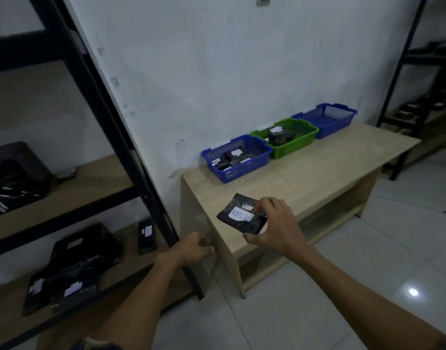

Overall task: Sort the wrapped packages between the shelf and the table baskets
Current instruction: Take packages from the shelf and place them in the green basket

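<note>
Right-hand fingers [261, 205] are curled over the top edge of a black wrapped package [252, 227], thumb tucked under its near corner: a firm pinch. The right hand [276, 224] holds it in the air, tilted, over the near left corner of the wooden table [305, 178]. A white label [241, 214] faces up on the wrap, and it reads "RETURN" in blue handwriting.

Over to the left hand [191, 248]: fingers curled into a fist, nothing in it, hovering just beside the table's near left edge and lower than the package.

Moving out along the table, three baskets stand in a row against the wall, side by side. The near blue basket [232, 174] has several dark wrapped packages with white labels inside. The green basket [285, 150] in the middle holds a couple of dark packages too. For the far blue basket [336, 127], I can't tell what is inside.

On the left stands the black-framed shelf [95, 184]. Its lower board carries a pile of black wrapped packages [73, 269] with white labels, plus a small package [146, 236] set apart near the upright post. On the board above sits something large and dark at the frame's left edge, too dim to make out.
</note>
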The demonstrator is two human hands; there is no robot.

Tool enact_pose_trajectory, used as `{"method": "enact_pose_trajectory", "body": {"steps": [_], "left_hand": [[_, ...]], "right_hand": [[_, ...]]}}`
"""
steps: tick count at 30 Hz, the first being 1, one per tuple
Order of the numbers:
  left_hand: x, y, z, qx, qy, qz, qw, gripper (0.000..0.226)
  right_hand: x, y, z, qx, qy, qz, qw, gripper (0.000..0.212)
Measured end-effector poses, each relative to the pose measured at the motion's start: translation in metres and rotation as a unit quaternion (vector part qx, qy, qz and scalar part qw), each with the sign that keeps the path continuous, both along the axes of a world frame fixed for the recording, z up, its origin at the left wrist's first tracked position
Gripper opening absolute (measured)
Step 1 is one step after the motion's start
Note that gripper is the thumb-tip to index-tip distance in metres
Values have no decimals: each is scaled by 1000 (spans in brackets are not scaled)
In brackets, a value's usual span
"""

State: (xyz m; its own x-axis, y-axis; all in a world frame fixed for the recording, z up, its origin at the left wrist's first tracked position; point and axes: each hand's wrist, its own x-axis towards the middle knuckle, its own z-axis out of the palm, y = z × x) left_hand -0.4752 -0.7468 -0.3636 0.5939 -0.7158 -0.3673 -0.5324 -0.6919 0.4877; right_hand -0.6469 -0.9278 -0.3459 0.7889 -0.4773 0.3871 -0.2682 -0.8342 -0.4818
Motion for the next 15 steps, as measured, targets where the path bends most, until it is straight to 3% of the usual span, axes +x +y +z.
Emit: {"method": "enact_pose_trajectory", "body": {"steps": [5,9,15], "left_hand": [[-9,-44,-5,12,20,-30,999,24],[-13,-93,-11,30,15,-14,999,40],[-30,-202,-11,34,-6,-18,999,39]], "right_hand": [[-21,-43,-6,28,-1,-23,999,60],[-33,-92,-15,68,-5,-30,997,60],[-55,-182,-16,111,-11,-39,993,60]]}}
